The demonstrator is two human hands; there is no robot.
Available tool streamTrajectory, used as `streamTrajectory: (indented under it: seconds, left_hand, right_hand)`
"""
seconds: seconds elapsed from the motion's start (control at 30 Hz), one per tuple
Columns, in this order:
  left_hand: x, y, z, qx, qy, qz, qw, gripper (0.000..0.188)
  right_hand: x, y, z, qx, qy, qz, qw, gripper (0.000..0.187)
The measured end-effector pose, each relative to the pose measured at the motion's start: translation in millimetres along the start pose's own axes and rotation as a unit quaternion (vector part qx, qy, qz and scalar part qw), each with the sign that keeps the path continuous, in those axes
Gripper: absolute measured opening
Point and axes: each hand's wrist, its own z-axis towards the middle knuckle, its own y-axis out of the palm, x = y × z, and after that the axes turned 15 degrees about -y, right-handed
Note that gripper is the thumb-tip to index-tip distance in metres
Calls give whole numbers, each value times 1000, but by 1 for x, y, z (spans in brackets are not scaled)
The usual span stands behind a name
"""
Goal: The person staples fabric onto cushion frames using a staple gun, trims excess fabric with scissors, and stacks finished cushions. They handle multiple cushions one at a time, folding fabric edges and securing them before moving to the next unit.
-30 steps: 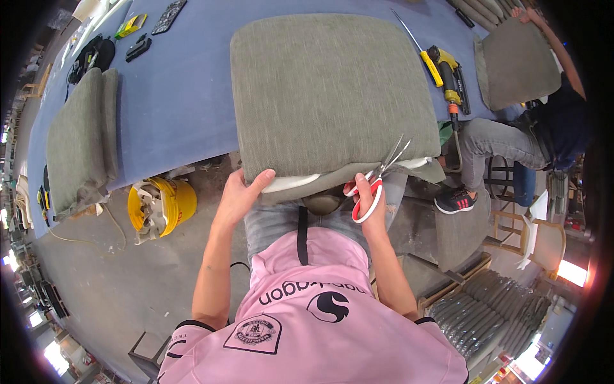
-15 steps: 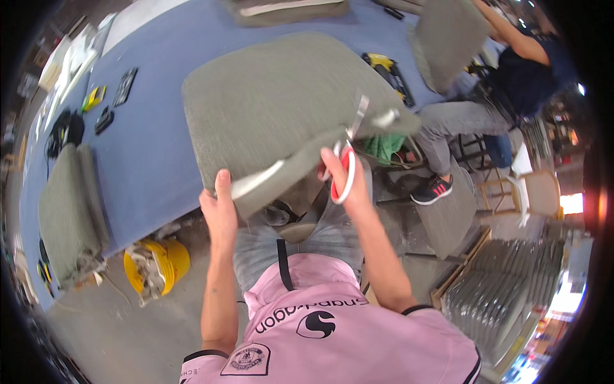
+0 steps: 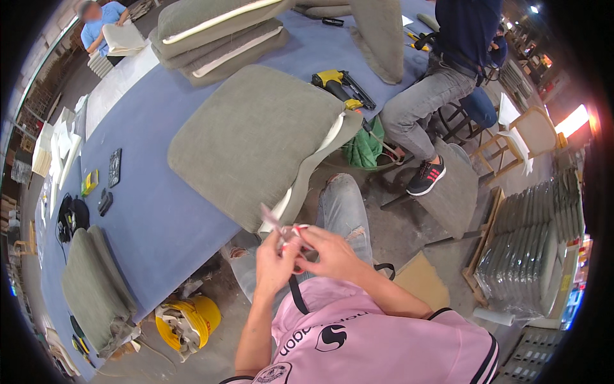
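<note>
Between the bare left hand and bare right hand I see, remotely, one pair of red-and-white-handled metal scissors; both curl close about it, but I cannot tell which pinches. Just beyond this grip lies one squarish grey-green fabric cushion; well left, two matching cushions.

Item: your pink shirt. One line of black lettering across the chest, upside down in view, broken by folds; next to it, a rounded black emblem with a curving pale figure. At the lower edge, a black-outlined crest, partly cut off, its fine print illegible to you.
Item: a co-worker's dark shoe, red stripe marks.
</note>
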Motion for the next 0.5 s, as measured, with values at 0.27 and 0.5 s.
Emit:
streamTrajectory:
  seconds: [0.27, 0.5]
  left_hand:
    - [9, -50, 18, 166, 19, -236, 957, 26]
    - [-47, -217, 97, 370, 131, -93, 915, 31]
  right_hand:
    - [16, -2, 53, 54, -153, 100, 982, 33]
    - [198, -107, 138, 223, 327, 253, 883, 61]
